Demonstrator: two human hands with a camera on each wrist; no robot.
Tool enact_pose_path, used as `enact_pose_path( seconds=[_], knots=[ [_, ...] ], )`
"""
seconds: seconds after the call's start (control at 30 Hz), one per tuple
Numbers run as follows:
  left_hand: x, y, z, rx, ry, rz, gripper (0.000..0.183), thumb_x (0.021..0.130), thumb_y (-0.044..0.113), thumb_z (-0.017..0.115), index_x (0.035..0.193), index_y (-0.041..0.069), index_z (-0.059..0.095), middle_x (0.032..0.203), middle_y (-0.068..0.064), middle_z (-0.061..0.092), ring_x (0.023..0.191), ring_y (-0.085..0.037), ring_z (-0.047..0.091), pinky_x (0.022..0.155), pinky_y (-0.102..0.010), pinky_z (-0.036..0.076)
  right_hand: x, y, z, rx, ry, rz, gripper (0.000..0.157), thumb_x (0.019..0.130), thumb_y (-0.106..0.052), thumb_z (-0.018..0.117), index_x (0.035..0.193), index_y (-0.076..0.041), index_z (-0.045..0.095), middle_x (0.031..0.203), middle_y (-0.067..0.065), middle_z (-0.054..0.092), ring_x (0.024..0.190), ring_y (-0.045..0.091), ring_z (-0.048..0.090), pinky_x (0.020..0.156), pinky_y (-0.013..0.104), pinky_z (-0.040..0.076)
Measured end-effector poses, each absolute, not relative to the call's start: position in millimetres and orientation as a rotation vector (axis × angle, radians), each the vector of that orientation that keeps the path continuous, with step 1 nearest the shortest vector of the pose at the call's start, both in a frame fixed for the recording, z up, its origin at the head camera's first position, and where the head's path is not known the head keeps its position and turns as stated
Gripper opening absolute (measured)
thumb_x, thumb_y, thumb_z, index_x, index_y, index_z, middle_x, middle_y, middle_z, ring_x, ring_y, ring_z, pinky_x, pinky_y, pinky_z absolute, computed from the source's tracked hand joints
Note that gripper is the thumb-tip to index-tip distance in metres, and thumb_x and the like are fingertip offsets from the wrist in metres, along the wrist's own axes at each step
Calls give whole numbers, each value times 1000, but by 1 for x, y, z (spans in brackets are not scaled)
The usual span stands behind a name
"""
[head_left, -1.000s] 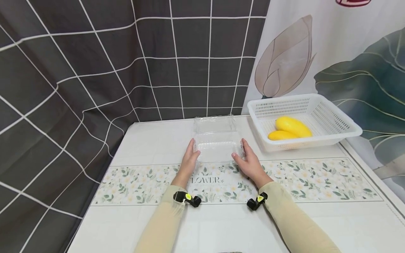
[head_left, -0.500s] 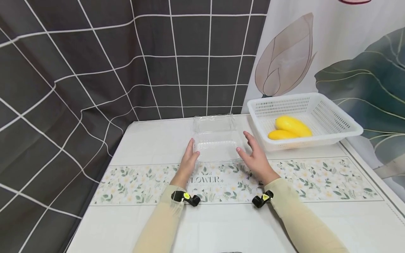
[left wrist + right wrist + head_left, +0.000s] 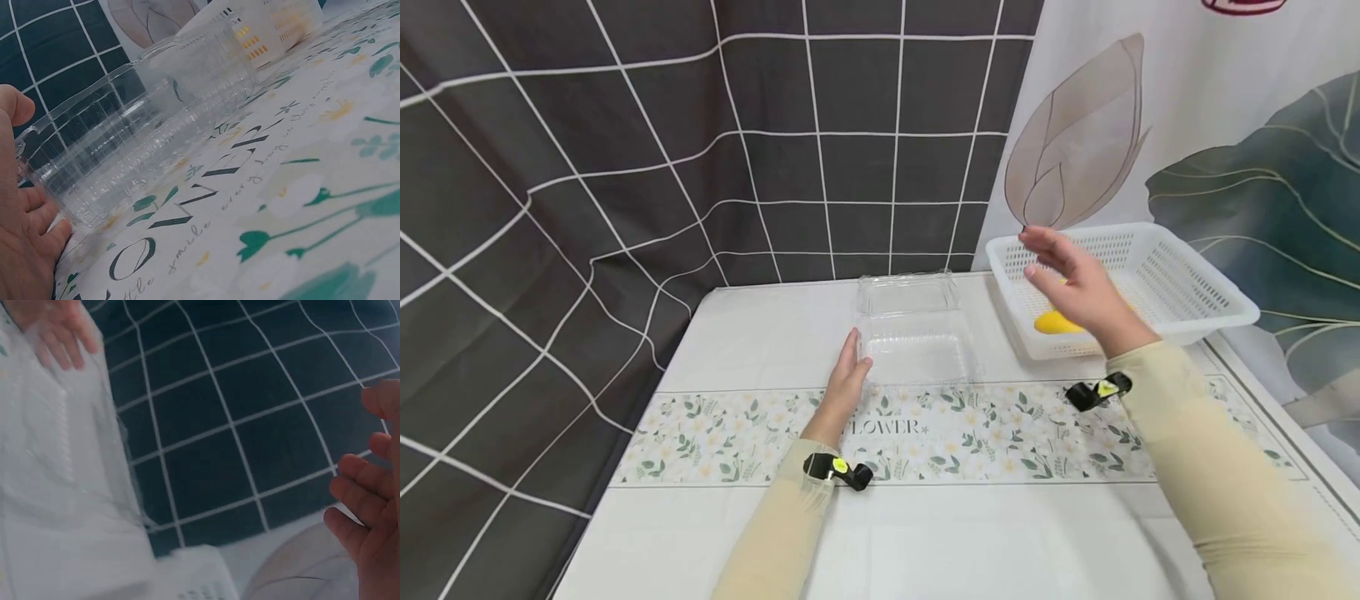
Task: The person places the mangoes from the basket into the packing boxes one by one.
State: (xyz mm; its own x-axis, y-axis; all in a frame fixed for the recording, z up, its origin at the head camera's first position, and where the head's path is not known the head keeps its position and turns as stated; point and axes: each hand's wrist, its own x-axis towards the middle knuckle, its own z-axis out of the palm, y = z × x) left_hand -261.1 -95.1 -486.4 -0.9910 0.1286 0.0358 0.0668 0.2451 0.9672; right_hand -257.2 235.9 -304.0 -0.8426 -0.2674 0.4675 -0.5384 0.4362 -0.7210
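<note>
A clear plastic clamshell container (image 3: 919,357) stands on the table, its lid (image 3: 910,294) folded back toward the wall. My left hand (image 3: 844,385) lies along the container's left side, fingers extended against the outer wall and thumb near the rim, as the left wrist view shows with the clear wall (image 3: 150,119). My right hand (image 3: 1086,296) hovers over the left part of a white basket (image 3: 1213,317), fingers apart and holding nothing. Below it, yellow mangoes (image 3: 1057,322) lie in the basket, mostly hidden by that hand.
A white tablecloth with a floral band (image 3: 715,437) covers the table. Behind it hangs a dark gridded curtain (image 3: 857,167), and a white leaf-printed curtain (image 3: 1075,142) hangs at the right behind the basket.
My right hand has let go of the container's right side and moved right and up, over the basket. The left hand and the container have stayed in place.
</note>
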Motion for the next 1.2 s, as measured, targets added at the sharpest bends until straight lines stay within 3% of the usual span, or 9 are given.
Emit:
enact_pose_path(
  seconds=[0.27, 0.5, 0.67, 0.93, 1.2],
  knots=[
    [-262, -94, -489, 193, 2462, 1912, 58, 97, 24, 38, 148, 27, 10, 151, 15, 10, 136, -5, 10, 111, -30, 10, -293, 282, -299, 542, -2557, 1165, 50, 93, -25, 55, 140, -21, 38, 138, 4, 43, 124, 24, 39, 105, 39, 30],
    [-260, -93, -489, 171, 2477, 1901, 59, 97, 25, 38, 148, 27, 10, 151, 14, 10, 136, -6, 11, 111, -31, 10, -304, 299, -304, 532, -2730, 970, 52, 90, -38, 55, 139, -28, 39, 139, 3, 43, 121, 34, 40, 96, 57, 34],
    [-259, -94, -490, 174, 2496, 1891, 59, 97, 26, 39, 149, 25, 10, 151, 11, 12, 137, -9, 12, 111, -33, 11, -313, 312, -313, 489, -2886, 827, 59, 88, -46, 55, 141, -26, 38, 140, 7, 41, 119, 40, 40, 91, 60, 38],
    [-258, -96, -488, 160, 2467, 1881, 59, 98, 28, 38, 148, 29, 8, 151, 13, 9, 136, -8, 10, 111, -31, 10, -327, 333, -337, 436, -3054, 774, 63, 86, -44, 61, 137, -13, 41, 136, 15, 43, 121, 38, 38, 95, 58, 35],
    [-259, -94, -487, 155, 2455, 1883, 59, 98, 27, 39, 148, 28, 7, 151, 11, 9, 137, -9, 10, 111, -32, 10, -328, 336, -357, 380, -3179, 765, 65, 80, -47, 66, 133, -15, 45, 134, 17, 43, 115, 39, 43, 93, 60, 36]
  ],
)
